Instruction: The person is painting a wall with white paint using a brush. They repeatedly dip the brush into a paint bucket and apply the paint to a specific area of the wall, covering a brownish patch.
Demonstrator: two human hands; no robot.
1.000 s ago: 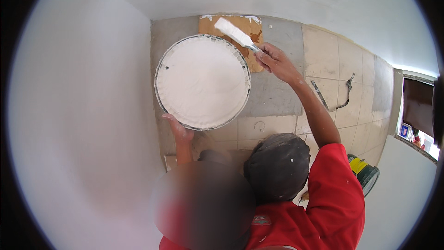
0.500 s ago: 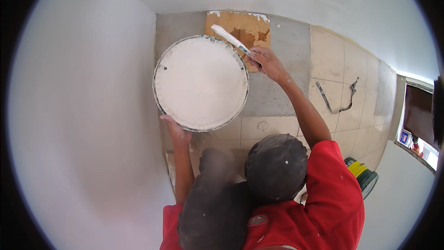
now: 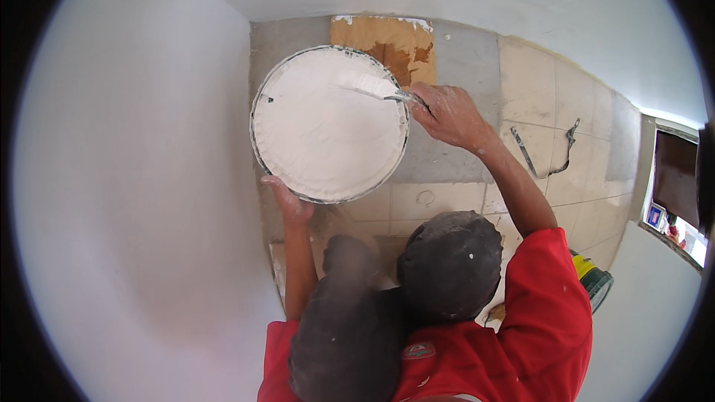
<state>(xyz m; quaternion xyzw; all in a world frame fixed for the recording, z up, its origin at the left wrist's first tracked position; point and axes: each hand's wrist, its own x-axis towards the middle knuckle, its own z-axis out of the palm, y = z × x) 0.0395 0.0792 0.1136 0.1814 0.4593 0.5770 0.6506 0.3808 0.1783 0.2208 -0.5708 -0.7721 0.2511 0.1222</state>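
My left hand grips the near left edge of a round, dark-rimmed bucket lid, its thumb by the rim and its other fingers mostly hidden beneath. Smooth white paste coats the lid nearly to the edge, with a small dark spot on the left. At the lid's far right rim, my right hand is closed around the handle of a putty knife. The knife's blade is smeared white and lies over the paste, where its outline blends in.
Beyond the lid, a stained cardboard sheet lies on the grey and beige floor. A dark strap is on the tiles to the right, near a green bucket with a yellow band. Pale walls stand close at left and ahead. My dark-clothed knees are below.
The putty knife's blade has swung from above the far rim down onto the white paste. My right hand has moved right and slightly nearer; the lid has shifted a little away and right.
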